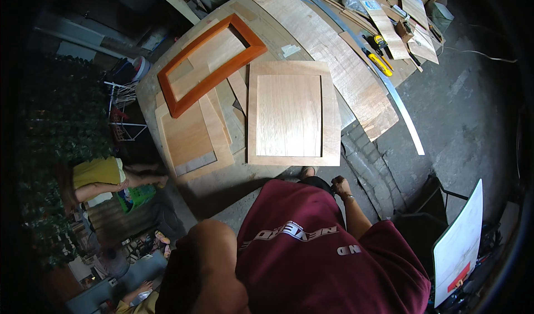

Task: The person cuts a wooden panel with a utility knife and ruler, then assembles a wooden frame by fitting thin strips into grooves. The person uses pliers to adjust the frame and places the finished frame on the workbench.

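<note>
Along the near edge of a tan wooden worktable (pixel 236 187), a pale rectangular framed wood panel (pixel 289 114) seems to overhang at its near-right corner; a bump from the maroon cloth shirt (pixel 311 275) could shift it. The right hand (pixel 340 186) is near that corner, fingers curled; whether it holds anything, I cannot tell. The left hand is out of view; the panel's underside is hidden.

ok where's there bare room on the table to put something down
The table has a bare strip along its near edge, bordered by the left panel and middle panel. A smaller gap lies between the orange frame and long board, beside a pale scrap. The far right is crowded with offcuts, a tape measure and a yellow tool.
</note>
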The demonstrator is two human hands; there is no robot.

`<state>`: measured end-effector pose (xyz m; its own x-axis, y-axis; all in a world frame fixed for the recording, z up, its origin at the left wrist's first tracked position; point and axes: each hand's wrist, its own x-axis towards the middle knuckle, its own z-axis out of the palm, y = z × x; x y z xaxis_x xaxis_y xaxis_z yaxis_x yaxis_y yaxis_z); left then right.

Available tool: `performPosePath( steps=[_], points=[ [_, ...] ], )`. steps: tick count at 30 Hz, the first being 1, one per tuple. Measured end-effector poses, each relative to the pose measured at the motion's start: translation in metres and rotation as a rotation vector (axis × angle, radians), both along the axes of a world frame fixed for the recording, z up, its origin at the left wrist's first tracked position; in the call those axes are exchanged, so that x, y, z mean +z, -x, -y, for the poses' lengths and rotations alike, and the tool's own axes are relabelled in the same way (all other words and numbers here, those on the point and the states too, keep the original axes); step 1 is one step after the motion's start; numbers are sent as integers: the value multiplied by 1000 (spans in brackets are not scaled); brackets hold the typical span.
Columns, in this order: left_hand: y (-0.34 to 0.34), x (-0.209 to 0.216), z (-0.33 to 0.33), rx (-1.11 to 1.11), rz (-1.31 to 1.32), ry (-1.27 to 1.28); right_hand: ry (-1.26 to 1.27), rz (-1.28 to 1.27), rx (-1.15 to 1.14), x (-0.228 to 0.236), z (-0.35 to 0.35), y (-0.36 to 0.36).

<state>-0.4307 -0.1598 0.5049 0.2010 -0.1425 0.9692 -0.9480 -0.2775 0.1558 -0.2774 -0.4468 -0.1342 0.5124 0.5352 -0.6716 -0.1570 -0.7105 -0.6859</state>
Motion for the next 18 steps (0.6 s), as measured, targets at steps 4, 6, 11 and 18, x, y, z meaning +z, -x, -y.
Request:
performPosePath(
  steps=[4,6,11,18],
  points=[
    [19,-55,11,537,-608,-113,82,-51,28,12,-8,12],
    [14,-121,-17,771,-715,-20,159,-54,-10,38,-6,5],
    [95,-365,-59,1490,-1063,648,98,128,60,1,16,4],
    [195,-492,-33,2009,-1307,338,199,-11,-63,31,53,2]
  ],
)
